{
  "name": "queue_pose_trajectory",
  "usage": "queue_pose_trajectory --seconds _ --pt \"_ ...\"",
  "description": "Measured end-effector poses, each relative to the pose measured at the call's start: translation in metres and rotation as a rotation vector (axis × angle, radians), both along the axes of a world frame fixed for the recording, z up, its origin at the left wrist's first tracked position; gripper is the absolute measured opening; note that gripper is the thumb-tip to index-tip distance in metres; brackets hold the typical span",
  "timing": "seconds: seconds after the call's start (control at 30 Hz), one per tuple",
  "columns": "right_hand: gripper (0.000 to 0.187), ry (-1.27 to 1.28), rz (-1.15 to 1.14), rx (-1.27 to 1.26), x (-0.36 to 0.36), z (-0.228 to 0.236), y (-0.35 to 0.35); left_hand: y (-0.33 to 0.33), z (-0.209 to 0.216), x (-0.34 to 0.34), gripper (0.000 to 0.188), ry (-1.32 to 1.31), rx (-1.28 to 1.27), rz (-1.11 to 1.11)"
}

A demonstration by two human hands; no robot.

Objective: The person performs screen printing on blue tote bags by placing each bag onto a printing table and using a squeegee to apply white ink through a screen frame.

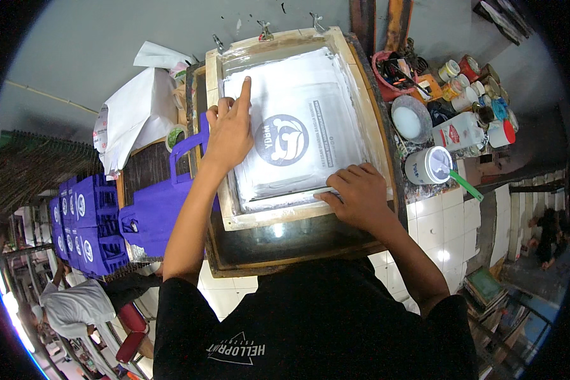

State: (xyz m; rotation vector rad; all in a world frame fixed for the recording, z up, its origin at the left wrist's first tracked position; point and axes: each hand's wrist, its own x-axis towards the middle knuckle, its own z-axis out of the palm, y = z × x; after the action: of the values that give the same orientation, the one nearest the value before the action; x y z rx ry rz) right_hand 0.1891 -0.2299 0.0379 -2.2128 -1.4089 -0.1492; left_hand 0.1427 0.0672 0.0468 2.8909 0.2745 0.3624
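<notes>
A wooden-framed printing screen (216,95) lies on the dark table in front of me, with white ink spread over its mesh and a round emblem and lines of lettering showing in it. My left hand (230,130) is over the screen's left side, index finger stretched toward the far end and the other fingers partly bent, holding nothing. At the near right corner my right hand (358,193) curls its fingers and thumb round the end of a long pale bar, apparently a squeegee (282,202), lying along the near rail. A purple bag (161,218) lies left of the screen.
Metal clamps (265,30) stand at the screen's far edge. On the right are a white tub (427,166) with a green-handled tool, a bowl (410,120), a bottle (459,131) and several cans. Folded purple bags (85,218) are stacked left, near another person (79,304).
</notes>
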Motion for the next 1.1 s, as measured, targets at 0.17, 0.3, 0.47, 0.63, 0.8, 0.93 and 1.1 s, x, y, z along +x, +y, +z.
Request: queue_pose_trajectory --seconds 0.17,0.3,0.47,0.63,0.8,0.93,1.1 --pt "0.03 0.011 0.01 -0.013 -0.001 -0.001 0.0 0.001 -0.022 -0.007 0.086 0.122 -0.014 -0.089" --pt "0.03 0.004 0.006 -0.032 0.001 -0.001 0.0 0.0 -0.01 0.001 0.087 0.084 -0.241 -0.176" --pt "0.03 0.013 0.006 -0.025 0.0 -0.001 0.001 -0.009 -0.022 0.001 0.082 0.173 0.108 -0.079" --pt "0.029 0.013 0.001 -0.016 0.0 -0.002 -0.001 -0.013 -0.014 -0.002 0.079 0.112 -0.162 -0.156" --pt "0.029 0.028 0.002 -0.051 0.001 0.001 0.0 -0.014 -0.019 -0.008 0.073 0.103 -0.038 -0.186" --pt "0.029 0.016 0.004 -0.053 -0.001 0.0 -0.001 -0.015 -0.016 -0.004 0.069 0.095 -0.212 -0.237" --pt "0.029 0.021 0.0 -0.069 -0.001 0.0 -0.002 -0.019 -0.013 -0.004 0.064 0.204 -0.21 -0.333"
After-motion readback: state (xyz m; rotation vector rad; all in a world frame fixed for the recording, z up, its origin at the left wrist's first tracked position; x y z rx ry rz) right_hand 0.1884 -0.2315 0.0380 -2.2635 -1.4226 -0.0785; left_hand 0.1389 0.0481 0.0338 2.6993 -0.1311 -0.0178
